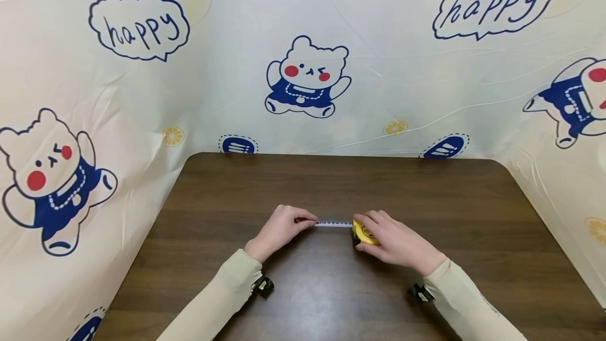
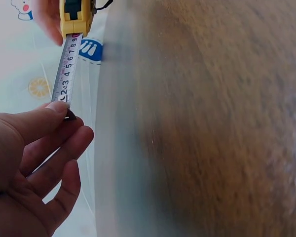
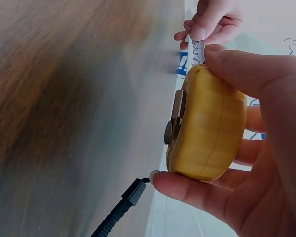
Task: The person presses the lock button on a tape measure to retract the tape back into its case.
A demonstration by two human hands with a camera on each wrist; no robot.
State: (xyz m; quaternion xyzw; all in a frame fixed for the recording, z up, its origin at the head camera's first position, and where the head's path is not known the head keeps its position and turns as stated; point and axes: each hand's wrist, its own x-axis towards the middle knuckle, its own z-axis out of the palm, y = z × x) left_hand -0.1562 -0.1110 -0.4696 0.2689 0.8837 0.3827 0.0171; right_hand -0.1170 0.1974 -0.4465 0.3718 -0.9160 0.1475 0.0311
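Note:
A yellow tape measure (image 1: pixel 363 233) is gripped by my right hand (image 1: pixel 390 238), with the fingers and thumb around its case. From the case a short stretch of white blade (image 1: pixel 334 223) runs leftward, its numbers up to about 9 showing in the left wrist view. My left hand (image 1: pixel 284 228) pinches the blade's free end between thumb and fingers; the dark end hook (image 2: pixel 70 115) peeks out below the thumb. In the right wrist view the yellow case (image 3: pixel 207 123) fills the palm side, and a black strap (image 3: pixel 119 210) hangs from it.
Beneath the hands lies a dark brown wooden table (image 1: pixel 303 288) with rounded far corners. A pale printed cloth (image 1: pixel 227 78) with bears and lettering hangs behind it and on both sides. Small black devices (image 1: pixel 263 286) sit at both wrists.

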